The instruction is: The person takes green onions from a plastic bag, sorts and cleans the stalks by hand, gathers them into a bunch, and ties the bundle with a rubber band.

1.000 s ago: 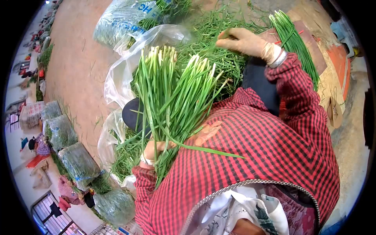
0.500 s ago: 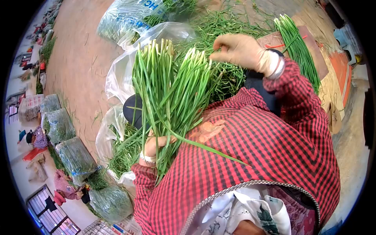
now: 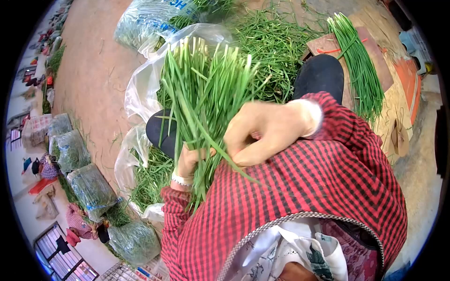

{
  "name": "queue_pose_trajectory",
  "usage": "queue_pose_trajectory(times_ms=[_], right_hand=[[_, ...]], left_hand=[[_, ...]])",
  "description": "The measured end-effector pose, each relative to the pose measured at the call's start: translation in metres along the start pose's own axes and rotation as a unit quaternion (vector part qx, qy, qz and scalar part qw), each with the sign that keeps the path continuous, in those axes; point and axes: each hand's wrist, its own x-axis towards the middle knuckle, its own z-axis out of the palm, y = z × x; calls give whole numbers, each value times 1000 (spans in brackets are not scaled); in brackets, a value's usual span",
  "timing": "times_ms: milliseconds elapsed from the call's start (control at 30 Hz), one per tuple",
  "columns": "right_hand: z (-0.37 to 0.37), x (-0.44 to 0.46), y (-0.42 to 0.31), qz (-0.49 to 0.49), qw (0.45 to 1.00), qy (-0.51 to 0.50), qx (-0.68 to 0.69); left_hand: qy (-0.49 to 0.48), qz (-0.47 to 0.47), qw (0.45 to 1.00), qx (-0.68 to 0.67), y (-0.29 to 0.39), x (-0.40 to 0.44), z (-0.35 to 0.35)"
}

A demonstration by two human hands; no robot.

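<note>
A loose bunch of garlic chives (image 3: 206, 82) stands in front of my chest, pale cut ends upward and green leaves hanging down. My left hand (image 3: 188, 161) is wrapped round its lower part. At the bunch's right side is my right hand (image 3: 267, 131), slightly blurred, its fingers curled into a pinch against the leaves. What lies between those fingertips is hidden. One long leaf (image 3: 243, 174) slants out below them across the checked red apron. A tied bundle of chives (image 3: 358, 65) rests on a board (image 3: 377, 58) at the right.
Loose chives (image 3: 272, 42) are heaped beyond my knees. A clear plastic bag (image 3: 140, 93) lies open on the left, near a filled bag (image 3: 145, 23) with blue print. Several packed bags (image 3: 91, 189) line the floor at far left, where another person (image 3: 79, 220) is.
My right hand has come down from the bunch's pale ends to its lower right side, its fingers now curled in against the leaves. The left hand keeps its hold, with the bunch slightly shifted.
</note>
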Motion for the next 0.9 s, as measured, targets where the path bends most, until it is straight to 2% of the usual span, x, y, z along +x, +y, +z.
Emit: queue_pose_trajectory(times_ms=[33, 67, 100, 133, 167, 200, 233, 267, 300, 333, 367, 400, 433, 467, 533, 600, 667, 733, 767, 800, 833, 900], right_hand=[[-9, -7, -14, -50, 999, -5, -13], [-19, -17, -25, -100, 995, -9, -25], [-29, -25, -29, -93, 995, -30, -26], [-37, -32, -29, -23, 999, -28, -40], [-44, -40, -24, 89, 990, 42, -100], [-53, -49, -13, 200, 961, 109, -158], [-64, -58, 9, 222, 903, 165, -329], [-72, -63, 29, 234, 813, 214, -488], [-74, -59, 32, 277, 874, 275, -289], [-76, -53, 34, 307, 892, 322, -77], [-72, -44, 40, 269, 890, 364, -54], [-69, -33, 43, 269, 879, 380, -103], [-72, -28, 62, 253, 892, 362, -96], [-76, -23, 78, 235, 905, 343, -90], [-77, -14, 75, 222, 910, 346, -54], [-84, -18, 69, 186, 884, 412, -118], [-111, -33, 70, 191, 836, 497, -132], [-159, -66, 78, 300, 798, 453, -260], [-155, -62, 75, 302, 801, 445, -264], [-142, -58, 70, 217, 750, 407, -474], [-128, -54, 63, 117, 659, 348, -656], [-93, -21, 37, 21, 725, 249, -641]], left_hand=[[39, -48, 991, -120, 6, -2, 12], [60, -71, 993, -72, -2, -1, 5], [43, -61, 997, -14, -7, -2, -6], [25, -50, 997, 44, -13, -4, -15], [48, -63, 997, 24, -18, -5, -17], [72, -76, 995, 3, -22, -6, -18], [107, -126, 986, -22, -9, -10, -9], [83, -25, 996, 15, -34, -11, -23], [83, -78, 992, -52, -33, -12, -22], [83, -129, 981, -119, -32, -11, -20], [86, -128, 981, -119, -33, -11, -20], [102, -120, 983, -91, -34, -12, -20], [117, -112, 985, -61, -33, -13, -21], [86, -42, 993, -68, -33, -18, -20], [81, -13, 996, 37, 13, -28, 4], [95, -132, 987, -14, 4, -23, -7], [91, -98, 991, -5, 12, -29, -4], [91, -123, 987, 39, 10, -32, -9], [90, -114, 989, 13, 2, -29, -11], [88, -108, 990, -14, -7, -25, -12], [68, -118, 990, -38, -6, -23, -10], [26, -149, 986, -67, -15, -15, -14]])
